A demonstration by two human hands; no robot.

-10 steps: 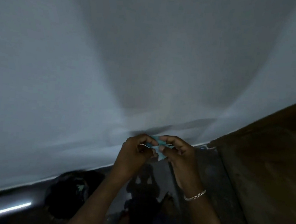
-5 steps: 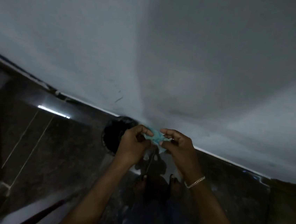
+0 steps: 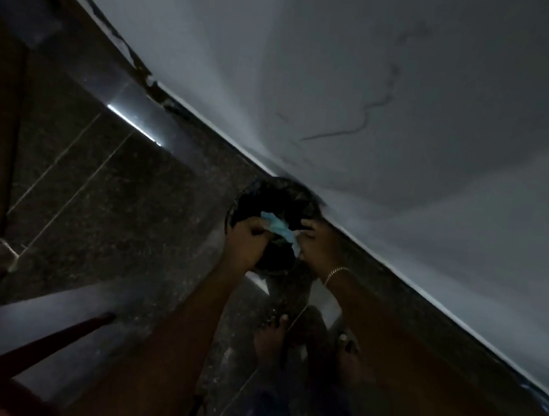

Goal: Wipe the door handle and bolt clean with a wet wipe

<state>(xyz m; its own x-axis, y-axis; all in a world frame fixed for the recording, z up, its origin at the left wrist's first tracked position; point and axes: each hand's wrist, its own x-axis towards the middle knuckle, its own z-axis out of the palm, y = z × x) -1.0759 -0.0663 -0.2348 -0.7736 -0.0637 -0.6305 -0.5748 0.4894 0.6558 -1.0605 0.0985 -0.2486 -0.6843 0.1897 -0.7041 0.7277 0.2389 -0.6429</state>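
Dim, tilted look down at a dark speckled floor [image 3: 115, 198], meeting a pale wall [image 3: 426, 139] along a slanting white skirting line. On the wall, a thin dark wavy mark [image 3: 367, 116]. On the floor, a bright streak of reflected light [image 3: 133, 123] and a few pale joint lines. At lower left, a reddish-brown bar [image 3: 49, 343], slanting, too blurred to identify. Against the foot of the wall, a round black bin [image 3: 267, 200], just behind both hands in this view and partly covered by them. Lower down, two bare feet [image 3: 273, 336] on the floor, the right one hard to make out in the dark. Around the right wrist, a light chain bracelet [image 3: 335, 273].

Between the two hands, in front of the bin's dark mouth: the wet wipe [image 3: 279, 229], small, blue-green, crumpled, stretched slantwise with its left end higher. Bare wipe or in a wrapper, cannot tell. Left hand [image 3: 246, 240] with fingers curled, grip closed on the wipe's upper-left end. Right hand [image 3: 318, 246] likewise pinching the lower-right end, grip narrow, fingertips bent inward.
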